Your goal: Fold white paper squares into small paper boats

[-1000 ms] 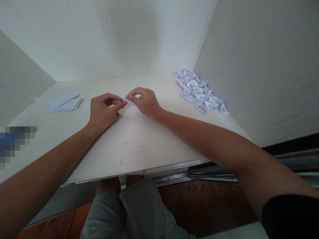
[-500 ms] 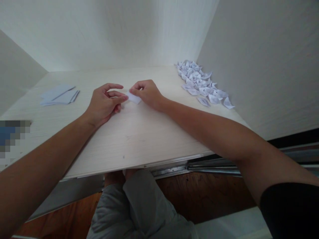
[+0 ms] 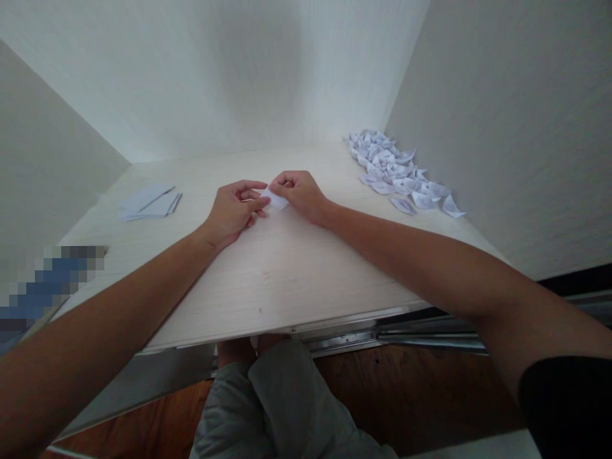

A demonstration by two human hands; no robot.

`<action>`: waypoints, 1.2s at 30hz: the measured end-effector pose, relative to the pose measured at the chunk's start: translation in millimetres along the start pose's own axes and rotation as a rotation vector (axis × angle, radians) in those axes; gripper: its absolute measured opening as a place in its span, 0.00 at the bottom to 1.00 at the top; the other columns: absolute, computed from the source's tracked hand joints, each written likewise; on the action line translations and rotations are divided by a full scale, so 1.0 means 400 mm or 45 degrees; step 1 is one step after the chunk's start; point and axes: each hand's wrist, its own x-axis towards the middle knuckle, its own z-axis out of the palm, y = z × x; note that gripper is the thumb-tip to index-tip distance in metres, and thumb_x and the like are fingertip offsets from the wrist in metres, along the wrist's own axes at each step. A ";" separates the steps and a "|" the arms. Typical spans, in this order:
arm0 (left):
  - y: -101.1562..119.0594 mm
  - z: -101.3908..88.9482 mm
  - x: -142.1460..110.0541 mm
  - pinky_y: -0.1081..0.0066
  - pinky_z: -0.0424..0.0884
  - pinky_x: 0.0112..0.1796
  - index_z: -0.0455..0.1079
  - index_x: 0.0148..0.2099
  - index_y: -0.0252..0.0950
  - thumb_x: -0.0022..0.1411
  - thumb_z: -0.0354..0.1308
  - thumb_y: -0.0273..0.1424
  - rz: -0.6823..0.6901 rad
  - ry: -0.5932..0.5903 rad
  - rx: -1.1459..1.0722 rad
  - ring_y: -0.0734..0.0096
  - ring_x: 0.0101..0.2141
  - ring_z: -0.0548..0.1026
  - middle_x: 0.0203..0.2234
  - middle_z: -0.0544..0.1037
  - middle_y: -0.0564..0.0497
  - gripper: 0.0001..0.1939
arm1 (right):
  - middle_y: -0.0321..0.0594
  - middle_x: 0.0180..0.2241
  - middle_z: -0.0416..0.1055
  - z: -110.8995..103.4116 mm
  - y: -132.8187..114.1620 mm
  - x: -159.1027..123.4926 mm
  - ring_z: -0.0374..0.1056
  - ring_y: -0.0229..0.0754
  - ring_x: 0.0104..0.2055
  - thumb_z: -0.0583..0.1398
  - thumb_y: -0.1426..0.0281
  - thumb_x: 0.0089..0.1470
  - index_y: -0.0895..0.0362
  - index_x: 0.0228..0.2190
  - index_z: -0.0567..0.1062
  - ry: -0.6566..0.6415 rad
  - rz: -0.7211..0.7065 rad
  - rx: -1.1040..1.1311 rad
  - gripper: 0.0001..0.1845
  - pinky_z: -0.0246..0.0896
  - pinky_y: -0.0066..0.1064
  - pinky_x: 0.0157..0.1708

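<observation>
A small white piece of paper (image 3: 278, 201) is held between my two hands, just above or on the pale desk. My left hand (image 3: 236, 209) pinches its left edge between thumb and fingers. The fingers of my right hand (image 3: 301, 193) are closed on its upper right part. It looks folded, but the fingers cover part of it and the folds are too small to make out.
Several folded white paper pieces (image 3: 396, 169) lie heaped along the right wall. A stack of flat white paper sheets (image 3: 150, 203) rests at the left. The desk (image 3: 287, 274) has walls behind and at both sides. A pixelated blue object (image 3: 52, 280) lies at the left edge.
The camera view has turned a little left, so everything appears shifted right and slightly down. My left fingers have closed nearer to the paper, which both hands still hold.
</observation>
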 end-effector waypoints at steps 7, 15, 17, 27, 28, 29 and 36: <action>0.006 -0.007 0.037 0.79 0.58 0.12 0.79 0.45 0.31 0.42 0.77 0.27 -0.084 -0.133 -0.033 0.82 0.13 0.66 0.18 0.75 0.57 0.25 | 0.35 0.27 0.72 -0.008 0.003 0.001 0.62 0.36 0.29 0.63 0.64 0.54 0.58 0.28 0.75 0.063 0.003 -0.010 0.09 0.61 0.29 0.33; -0.009 0.004 0.029 0.78 0.56 0.11 0.77 0.44 0.32 0.44 0.76 0.27 0.009 -0.079 0.044 0.81 0.12 0.66 0.18 0.72 0.59 0.23 | 0.34 0.26 0.72 -0.007 -0.003 -0.003 0.62 0.36 0.29 0.64 0.65 0.54 0.58 0.28 0.76 0.049 0.027 -0.003 0.09 0.60 0.29 0.32; -0.008 0.007 0.026 0.78 0.58 0.12 0.77 0.46 0.32 0.46 0.75 0.28 -0.001 -0.060 0.082 0.79 0.13 0.68 0.20 0.74 0.58 0.23 | 0.34 0.26 0.72 -0.007 -0.004 -0.003 0.62 0.36 0.29 0.64 0.65 0.55 0.58 0.28 0.76 0.053 0.032 0.005 0.09 0.60 0.29 0.32; -0.019 0.016 0.041 0.77 0.53 0.14 0.77 0.45 0.35 0.47 0.72 0.24 -0.017 -0.069 0.139 0.81 0.13 0.63 0.20 0.73 0.57 0.20 | 0.35 0.26 0.72 -0.002 0.003 0.001 0.64 0.37 0.29 0.66 0.67 0.53 0.58 0.27 0.77 0.062 0.057 0.057 0.08 0.60 0.30 0.32; -0.021 0.016 0.041 0.76 0.53 0.15 0.77 0.46 0.35 0.47 0.72 0.25 -0.010 -0.072 0.147 0.80 0.14 0.64 0.20 0.73 0.57 0.22 | 0.35 0.26 0.72 -0.002 0.004 0.001 0.64 0.37 0.29 0.66 0.66 0.53 0.58 0.27 0.77 0.071 0.061 0.062 0.08 0.60 0.30 0.32; -0.023 0.016 0.041 0.76 0.54 0.15 0.76 0.47 0.36 0.47 0.72 0.25 0.004 -0.080 0.160 0.78 0.14 0.66 0.19 0.73 0.57 0.23 | 0.34 0.26 0.72 -0.001 0.005 0.001 0.63 0.37 0.29 0.66 0.66 0.53 0.58 0.27 0.77 0.083 0.065 0.068 0.08 0.60 0.30 0.32; -0.030 0.008 0.041 0.76 0.53 0.17 0.79 0.49 0.33 0.47 0.73 0.28 0.134 -0.157 0.232 0.81 0.16 0.62 0.21 0.75 0.55 0.24 | 0.34 0.27 0.72 0.000 0.007 0.004 0.64 0.36 0.30 0.65 0.66 0.53 0.57 0.26 0.75 0.135 0.094 0.135 0.08 0.63 0.30 0.34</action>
